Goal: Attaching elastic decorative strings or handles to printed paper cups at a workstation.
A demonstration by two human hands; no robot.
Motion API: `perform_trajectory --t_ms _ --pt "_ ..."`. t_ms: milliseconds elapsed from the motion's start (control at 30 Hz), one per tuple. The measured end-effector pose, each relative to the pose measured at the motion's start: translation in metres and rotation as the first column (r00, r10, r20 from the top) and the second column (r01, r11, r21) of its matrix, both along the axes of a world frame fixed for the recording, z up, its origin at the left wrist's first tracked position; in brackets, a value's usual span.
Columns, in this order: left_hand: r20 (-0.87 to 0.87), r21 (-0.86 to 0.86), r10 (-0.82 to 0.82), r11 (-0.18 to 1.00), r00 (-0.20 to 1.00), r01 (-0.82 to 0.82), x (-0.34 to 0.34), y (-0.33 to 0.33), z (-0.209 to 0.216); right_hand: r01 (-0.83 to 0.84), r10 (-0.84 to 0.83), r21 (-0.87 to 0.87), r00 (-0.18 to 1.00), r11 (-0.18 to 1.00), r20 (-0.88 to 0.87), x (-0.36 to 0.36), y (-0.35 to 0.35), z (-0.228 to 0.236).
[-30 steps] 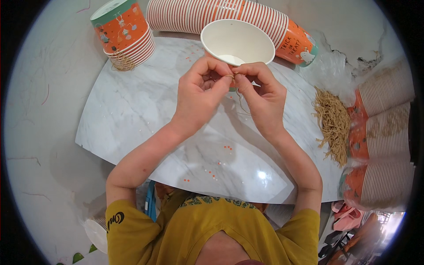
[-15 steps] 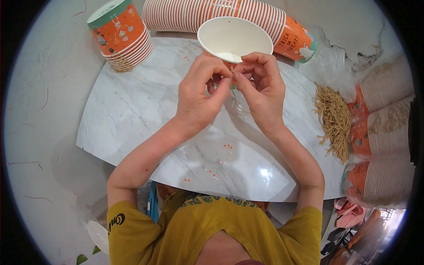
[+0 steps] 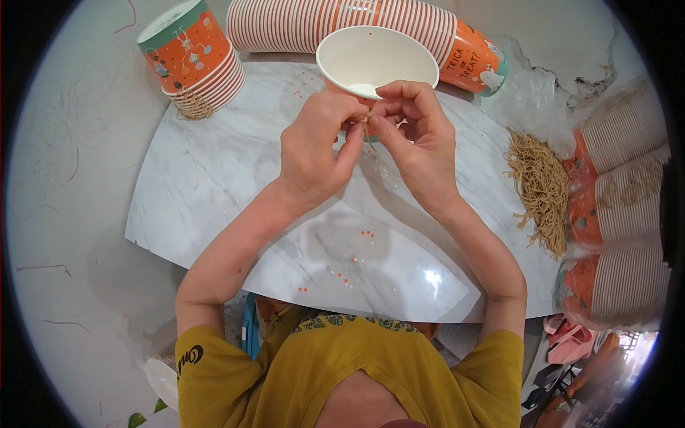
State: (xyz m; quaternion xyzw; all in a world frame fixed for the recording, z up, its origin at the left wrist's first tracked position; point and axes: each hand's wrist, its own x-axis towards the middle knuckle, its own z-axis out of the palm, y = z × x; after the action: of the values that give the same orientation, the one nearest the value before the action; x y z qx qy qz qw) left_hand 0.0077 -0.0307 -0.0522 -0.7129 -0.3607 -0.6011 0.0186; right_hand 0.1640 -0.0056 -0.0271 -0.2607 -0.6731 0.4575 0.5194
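Both of my hands meet at the near side of a wide white-lined paper cup (image 3: pixel 378 60) with an orange outside, standing on the marbled tabletop (image 3: pixel 214 164). My left hand (image 3: pixel 314 150) pinches a thin tan cord (image 3: pixel 367 130) between thumb and forefinger. Just beside it, my right hand (image 3: pixel 422 153) pinches the same cord, its other fingers curled. A short end of cord hangs below the fingertips. Where the cord joins the cup is hidden behind my fingers.
A long row of nested paper cups (image 3: pixel 342 27) lies along the back. At back left stands a cup stack (image 3: pixel 189 53) with tan cords (image 3: pixel 194 105) on it. A cord pile (image 3: pixel 539 185) lies right, beside bagged cup stacks (image 3: pixel 628 207). Small orange dots (image 3: pixel 367 233) litter the tabletop.
My two pinching hands have shifted slightly left and the fingertips have drawn closer together. Less of the cord's loose end shows below them.
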Motion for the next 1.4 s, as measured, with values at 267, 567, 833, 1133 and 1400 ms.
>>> perform_trajectory --t_ms 267,567,833,1133,1400 --pt "0.031 -0.113 0.052 0.992 0.998 -0.048 0.007 -0.007 0.005 0.031 -0.034 0.084 0.999 0.996 0.039 0.002 -0.003 0.002" --pt "0.245 -0.412 0.046 0.909 0.968 0.062 0.012 -0.013 0.01 0.063 -0.069 0.144 0.997 0.988 0.034 0.002 0.0 -0.003" --pt "0.046 -0.154 0.041 0.988 0.998 -0.034 0.007 -0.008 0.002 0.056 -0.058 0.066 0.998 0.996 0.021 0.002 0.002 0.001" --pt "-0.161 0.112 0.076 0.992 0.984 -0.058 0.002 0.006 0.006 0.026 -0.051 0.129 0.979 0.991 0.197 0.011 0.009 0.009" --pt "-0.283 0.085 0.081 0.995 0.956 -0.059 -0.007 0.003 0.007 -0.028 -0.014 0.153 0.963 0.988 0.268 0.016 0.011 0.014"
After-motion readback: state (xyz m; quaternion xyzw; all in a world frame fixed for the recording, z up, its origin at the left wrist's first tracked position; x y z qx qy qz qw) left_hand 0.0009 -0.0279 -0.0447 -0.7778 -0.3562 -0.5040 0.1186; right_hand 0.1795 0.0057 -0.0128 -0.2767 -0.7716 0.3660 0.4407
